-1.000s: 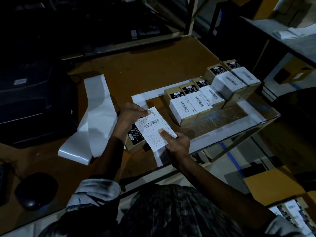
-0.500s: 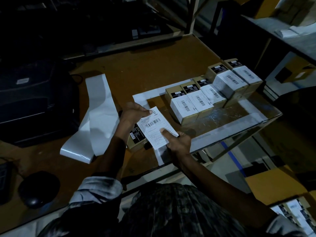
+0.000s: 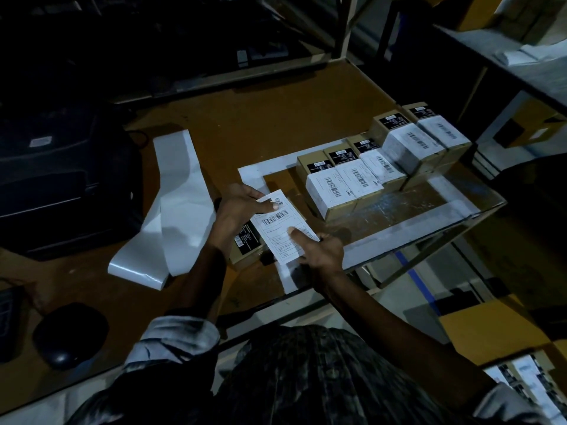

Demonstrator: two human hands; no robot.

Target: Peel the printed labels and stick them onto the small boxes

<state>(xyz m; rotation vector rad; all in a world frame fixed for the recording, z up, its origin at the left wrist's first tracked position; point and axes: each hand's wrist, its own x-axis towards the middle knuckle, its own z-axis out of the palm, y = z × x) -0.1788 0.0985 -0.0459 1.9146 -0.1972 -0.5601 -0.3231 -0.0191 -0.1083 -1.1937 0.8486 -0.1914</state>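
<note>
A white printed label (image 3: pixel 277 223) with a barcode lies over a small brown box (image 3: pixel 245 250) near the table's front edge. My left hand (image 3: pixel 236 210) holds the label's top left corner, thumb on top. My right hand (image 3: pixel 319 251) holds the lower right edge, thumb pressing on the label's face. The box is mostly hidden under the label and my left hand; only its black side panel shows. Several small labelled boxes (image 3: pixel 352 182) stand in a row to the right, inside a white taped rectangle (image 3: pixel 399 237).
A long strip of white label backing (image 3: pixel 178 210) curls on the brown table (image 3: pixel 276 118) to the left. A black printer (image 3: pixel 61 179) stands at far left, a dark mouse (image 3: pixel 67 335) near the front. More boxes (image 3: pixel 527 378) sit at the lower right.
My left thumb has slid further onto the label's top corner and my right thumb has moved slightly up its face. The label and box stay in the same place.
</note>
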